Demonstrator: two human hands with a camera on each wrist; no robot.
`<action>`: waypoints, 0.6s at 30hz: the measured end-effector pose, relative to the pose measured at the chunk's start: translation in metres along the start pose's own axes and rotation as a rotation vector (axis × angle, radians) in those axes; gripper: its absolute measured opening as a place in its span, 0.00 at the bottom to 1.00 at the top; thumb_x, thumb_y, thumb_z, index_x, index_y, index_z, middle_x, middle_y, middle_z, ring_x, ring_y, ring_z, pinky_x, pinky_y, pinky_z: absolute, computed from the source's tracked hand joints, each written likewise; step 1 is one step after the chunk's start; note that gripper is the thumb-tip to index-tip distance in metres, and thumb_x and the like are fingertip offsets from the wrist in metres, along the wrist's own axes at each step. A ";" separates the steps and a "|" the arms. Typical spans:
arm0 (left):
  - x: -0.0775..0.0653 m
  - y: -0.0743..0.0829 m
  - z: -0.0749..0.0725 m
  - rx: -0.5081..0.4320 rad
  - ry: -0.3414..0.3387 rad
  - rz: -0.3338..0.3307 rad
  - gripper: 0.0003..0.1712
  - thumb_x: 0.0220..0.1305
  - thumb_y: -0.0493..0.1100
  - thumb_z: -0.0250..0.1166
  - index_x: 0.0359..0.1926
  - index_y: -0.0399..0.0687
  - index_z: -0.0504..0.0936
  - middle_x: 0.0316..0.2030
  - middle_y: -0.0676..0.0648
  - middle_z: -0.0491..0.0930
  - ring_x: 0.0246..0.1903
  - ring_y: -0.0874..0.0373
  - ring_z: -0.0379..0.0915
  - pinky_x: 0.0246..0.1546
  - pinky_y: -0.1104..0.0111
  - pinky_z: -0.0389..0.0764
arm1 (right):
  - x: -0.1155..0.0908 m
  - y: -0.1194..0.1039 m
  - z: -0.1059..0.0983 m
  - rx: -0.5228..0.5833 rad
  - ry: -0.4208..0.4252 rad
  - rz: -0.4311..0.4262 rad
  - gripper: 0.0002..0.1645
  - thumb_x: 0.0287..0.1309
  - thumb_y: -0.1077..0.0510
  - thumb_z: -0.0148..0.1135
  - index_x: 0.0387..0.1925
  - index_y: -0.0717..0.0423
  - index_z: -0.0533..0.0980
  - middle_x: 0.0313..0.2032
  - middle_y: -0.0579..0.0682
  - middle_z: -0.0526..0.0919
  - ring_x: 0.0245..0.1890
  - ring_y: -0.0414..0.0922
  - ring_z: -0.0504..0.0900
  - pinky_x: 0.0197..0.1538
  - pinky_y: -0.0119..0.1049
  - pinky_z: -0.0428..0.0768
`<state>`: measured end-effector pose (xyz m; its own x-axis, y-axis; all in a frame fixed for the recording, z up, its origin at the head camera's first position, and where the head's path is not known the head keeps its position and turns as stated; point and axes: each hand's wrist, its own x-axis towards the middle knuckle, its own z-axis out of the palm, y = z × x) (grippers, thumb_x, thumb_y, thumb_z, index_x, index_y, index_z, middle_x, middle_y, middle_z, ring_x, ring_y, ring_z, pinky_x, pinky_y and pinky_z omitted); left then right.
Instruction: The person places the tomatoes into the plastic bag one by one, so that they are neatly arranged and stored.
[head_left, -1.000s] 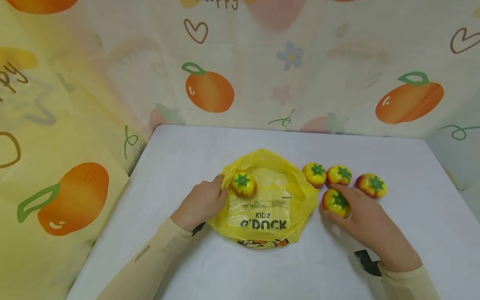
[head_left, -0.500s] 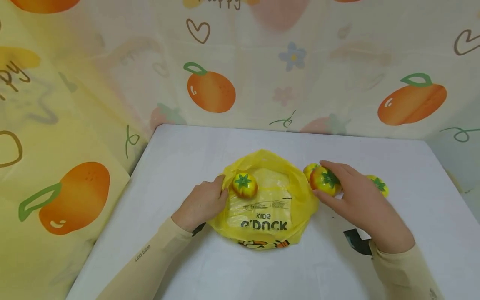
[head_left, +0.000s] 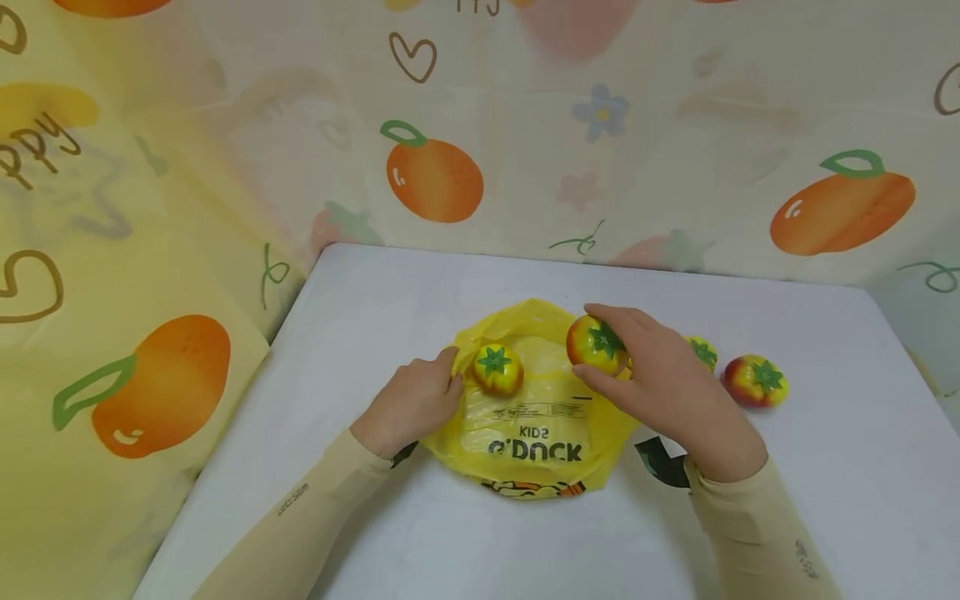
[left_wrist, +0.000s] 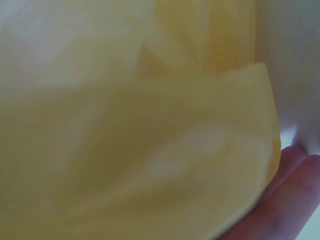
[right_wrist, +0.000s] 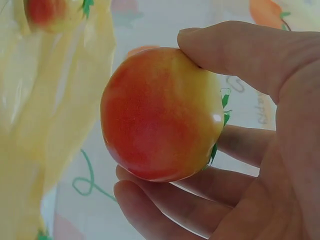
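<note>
My left hand [head_left: 412, 402] pinches the left rim of a yellow plastic bag [head_left: 592, 450], which lies with its mouth spread open. In the left wrist view the bag's film [left_wrist: 150, 145] fills most of the picture, its edge beside my fingers [left_wrist: 285, 205]. One red-and-yellow toy fruit with a green leafy top [head_left: 498, 379] sits inside the bag near that hand. Another toy fruit [head_left: 585, 343] is held in my right hand [head_left: 671, 392], over the bag's right rim. The right wrist view shows this fruit [right_wrist: 160, 115] between thumb and fingers.
Right of the bag, two more toy fruits are visible on the white table [head_left: 750, 517]: one partly hidden behind my right hand [head_left: 702, 352] and a redder toy fruit [head_left: 756, 383] farther right. A fruit-printed cloth [head_left: 510, 133] hangs behind the table.
My right hand has taken up the front toy fruit from the table and carried it leftward to the bag's right rim. My left hand keeps its grip on the bag.
</note>
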<state>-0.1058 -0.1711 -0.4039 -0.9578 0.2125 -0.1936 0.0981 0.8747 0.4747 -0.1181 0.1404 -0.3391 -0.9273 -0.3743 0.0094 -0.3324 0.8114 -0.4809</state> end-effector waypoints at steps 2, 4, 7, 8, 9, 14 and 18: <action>0.001 0.000 0.001 0.003 -0.002 -0.005 0.32 0.81 0.44 0.52 0.79 0.31 0.65 0.50 0.30 0.88 0.25 0.53 0.77 0.27 0.66 0.76 | 0.005 -0.003 0.005 0.009 -0.017 0.006 0.48 0.70 0.32 0.67 0.82 0.44 0.64 0.77 0.53 0.73 0.73 0.58 0.74 0.72 0.64 0.75; 0.002 -0.001 0.001 0.009 -0.003 -0.012 0.32 0.81 0.44 0.52 0.78 0.31 0.66 0.51 0.30 0.88 0.25 0.53 0.77 0.27 0.66 0.76 | 0.010 -0.005 0.010 0.019 -0.033 0.013 0.47 0.69 0.34 0.68 0.82 0.44 0.65 0.76 0.53 0.73 0.72 0.58 0.75 0.72 0.63 0.76; 0.003 -0.002 0.002 0.009 -0.004 -0.020 0.32 0.82 0.44 0.52 0.79 0.31 0.66 0.52 0.29 0.88 0.25 0.53 0.77 0.26 0.66 0.76 | 0.017 -0.009 0.018 0.037 -0.051 0.014 0.47 0.69 0.37 0.70 0.81 0.46 0.65 0.76 0.53 0.73 0.73 0.58 0.74 0.74 0.62 0.75; 0.003 -0.002 0.002 0.010 -0.003 -0.019 0.32 0.82 0.44 0.52 0.78 0.31 0.66 0.52 0.29 0.88 0.25 0.53 0.77 0.26 0.66 0.76 | 0.019 -0.009 0.021 0.041 -0.056 0.016 0.47 0.69 0.37 0.71 0.81 0.46 0.65 0.76 0.53 0.73 0.73 0.58 0.74 0.74 0.62 0.75; 0.003 -0.001 0.002 0.007 -0.003 -0.018 0.32 0.82 0.43 0.52 0.78 0.31 0.66 0.52 0.29 0.88 0.24 0.53 0.77 0.26 0.66 0.76 | 0.021 -0.009 0.024 0.044 -0.061 0.016 0.47 0.69 0.37 0.71 0.81 0.46 0.65 0.76 0.53 0.73 0.74 0.58 0.74 0.74 0.62 0.74; 0.003 -0.001 0.002 -0.002 -0.004 -0.014 0.32 0.81 0.44 0.53 0.79 0.31 0.66 0.50 0.30 0.88 0.24 0.54 0.77 0.26 0.66 0.76 | 0.028 -0.010 0.036 0.045 -0.081 0.009 0.47 0.68 0.38 0.71 0.81 0.48 0.65 0.77 0.54 0.73 0.75 0.59 0.74 0.75 0.63 0.74; 0.003 -0.002 0.002 0.007 0.004 -0.017 0.33 0.82 0.44 0.53 0.79 0.32 0.66 0.51 0.30 0.88 0.25 0.54 0.78 0.28 0.66 0.79 | 0.032 -0.009 0.043 0.047 -0.092 -0.006 0.47 0.68 0.39 0.72 0.81 0.49 0.65 0.77 0.55 0.73 0.74 0.59 0.75 0.74 0.62 0.74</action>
<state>-0.1086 -0.1709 -0.4070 -0.9603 0.1961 -0.1985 0.0837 0.8811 0.4654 -0.1372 0.1013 -0.3724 -0.9047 -0.4207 -0.0666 -0.3279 0.7876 -0.5217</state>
